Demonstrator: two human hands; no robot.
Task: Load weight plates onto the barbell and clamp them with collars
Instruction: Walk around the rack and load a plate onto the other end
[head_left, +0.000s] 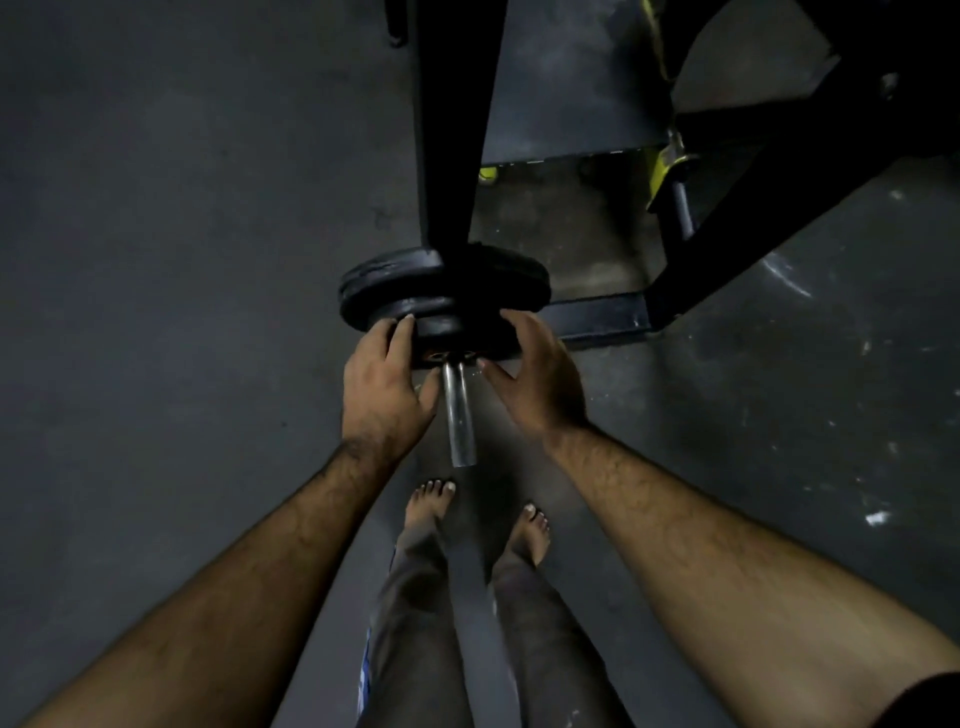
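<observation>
The steel barbell sleeve (458, 415) points toward me at centre frame. A large black plate (395, 283) sits far along it, and a smaller black plate (462, 332) rests against its near face. My left hand (382, 384) grips the small plate's left edge, thumb on its face beside the sleeve. My right hand (535, 374) holds the plate's right edge with fingers curled over the rim. No collar is visible on the sleeve.
A black rack upright (452, 119) rises behind the plates. A black frame base (602, 317) and a slanted black beam (753, 208) with yellow fittings lie to the right. My bare feet (478, 519) stand on the dark floor below the sleeve end.
</observation>
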